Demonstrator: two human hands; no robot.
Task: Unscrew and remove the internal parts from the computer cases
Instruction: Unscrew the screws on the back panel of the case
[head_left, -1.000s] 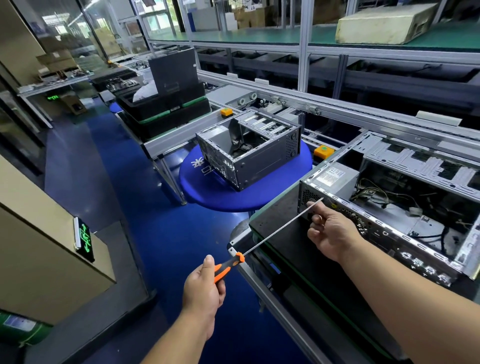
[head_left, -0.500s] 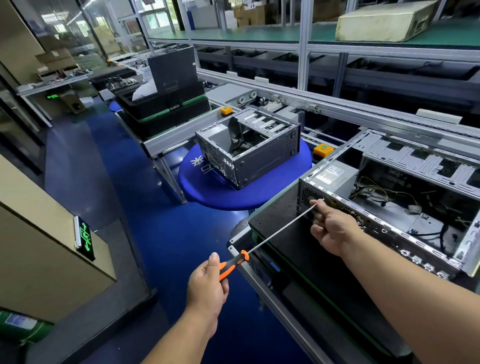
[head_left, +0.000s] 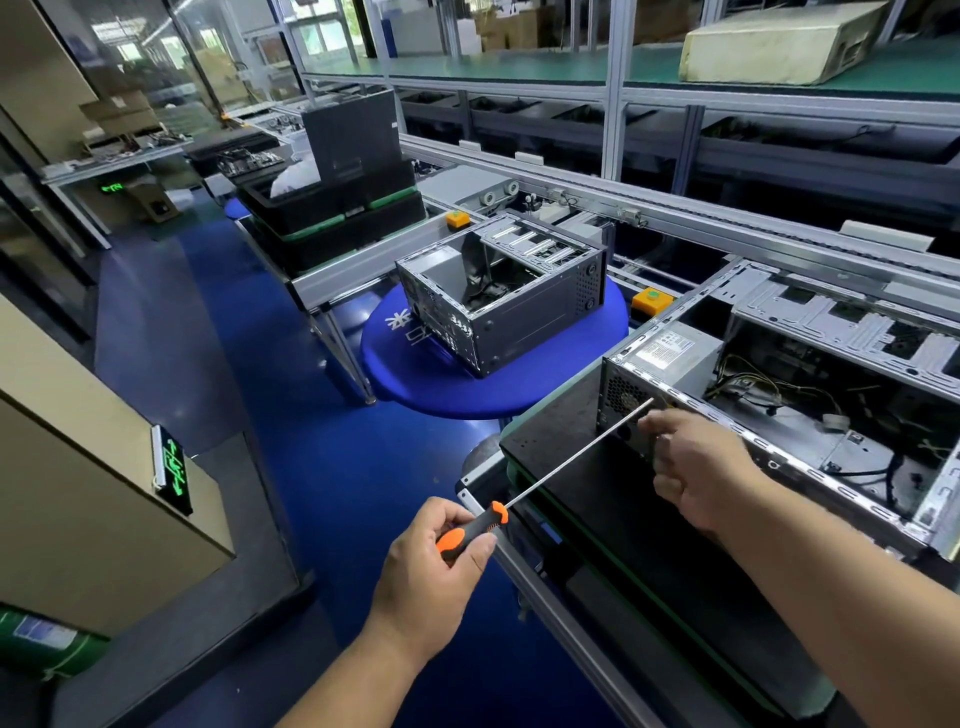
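Because the screw sits in the back of the computer case (head_left: 810, 415) lying open on the worktop (head_left: 582, 467), the left hand (head_left: 441, 566) grips the long screwdriver (head_left: 550, 475) by its orange handle, reaching out low, while the right hand (head_left: 696, 473) pinches the tip to steady it, wrist bent toward the case.

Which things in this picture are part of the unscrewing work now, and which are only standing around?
In the job:
- screwdriver, handle gripped by the left hand
- right hand, fingers at the shaft near the tip
- near computer case, open
- its power supply

Just standing about:
- second computer case on the blue round table
- black stacked trays
- beige box on the shelf
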